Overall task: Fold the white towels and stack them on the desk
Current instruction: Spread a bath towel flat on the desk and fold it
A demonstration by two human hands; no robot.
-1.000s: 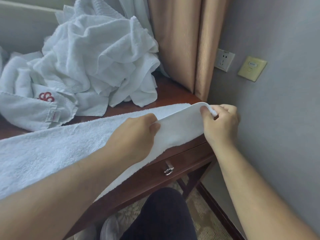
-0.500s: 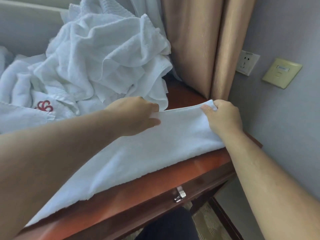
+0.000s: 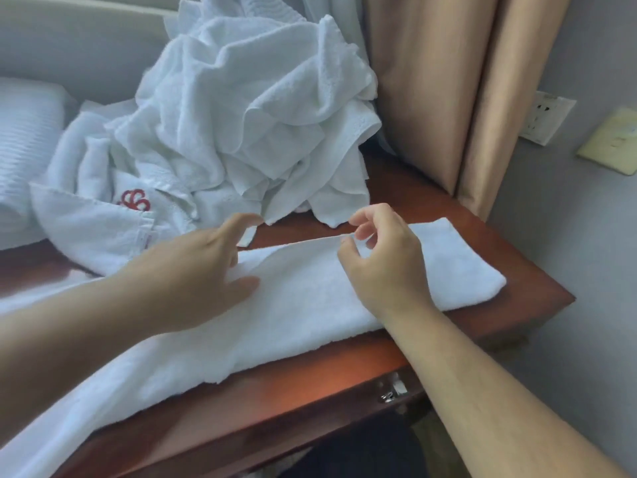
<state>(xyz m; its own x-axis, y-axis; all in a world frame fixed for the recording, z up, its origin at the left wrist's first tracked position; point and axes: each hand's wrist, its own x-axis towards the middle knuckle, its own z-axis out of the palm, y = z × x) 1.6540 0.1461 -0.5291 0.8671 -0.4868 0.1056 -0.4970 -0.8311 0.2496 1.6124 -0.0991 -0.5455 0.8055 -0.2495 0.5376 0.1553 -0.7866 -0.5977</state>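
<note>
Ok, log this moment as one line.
left hand: open, resting on towel | right hand: pinching towel's far edge | towel pile: unfolded

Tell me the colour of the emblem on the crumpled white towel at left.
Red emblem, clearest in the head view.

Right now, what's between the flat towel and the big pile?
In the head view, mostly a bare strip of desk separates the towel from the pile.
</note>
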